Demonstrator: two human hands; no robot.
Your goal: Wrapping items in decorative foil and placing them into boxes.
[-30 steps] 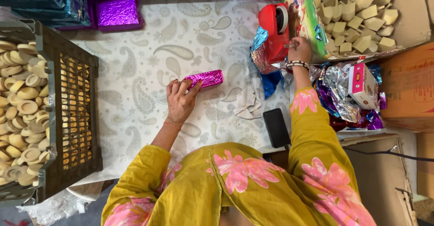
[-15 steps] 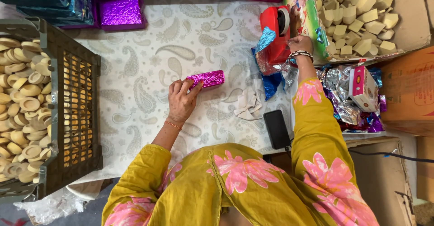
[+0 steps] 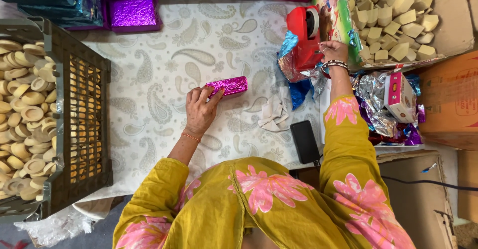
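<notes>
**Asker:** Magenta foil-wrapped rectangular packet [image 3: 227, 85], where is it from your hands?

**Describer:** It lies flat on the white paisley-patterned cloth [image 3: 159, 74], right at the fingertips of your left hand [image 3: 200, 108]. That hand rests palm down with the fingers spread, and the fingertips press on the packet's near end. It is pinned, not gripped.

**Asker:** And your right hand?

**Describer:** Your right hand [image 3: 332, 51] is stretched out ahead, well apart from the packet, at the red plastic tape dispenser [image 3: 306, 36]. The fingers are bunched at the dispenser's side. Whether they pinch a strip of tape I cannot tell.

**Asker:** What surrounds your right hand?

**Describer:** Just beyond its fingers stands a cardboard box full of tan wedge-shaped pieces [image 3: 398, 17]. Near the wrist lies a heap of crumpled silver, blue and purple foil sheets [image 3: 373, 104], with a small pink and white carton [image 3: 400, 96] on it.

**Asker:** And between the two hands?

**Describer:** A crumpled white scrap [image 3: 275, 113] lies there, and a black phone [image 3: 304, 142] sits closer to your body.

**Asker:** What lies out to the left?

**Describer:** Well apart from your left hand sits a dark brown plastic crate [image 3: 84, 109] filled with pale round biscuit-like discs [image 3: 22, 114]. Far ahead of that hand lies a flat purple foil-wrapped block [image 3: 133, 11].
</notes>
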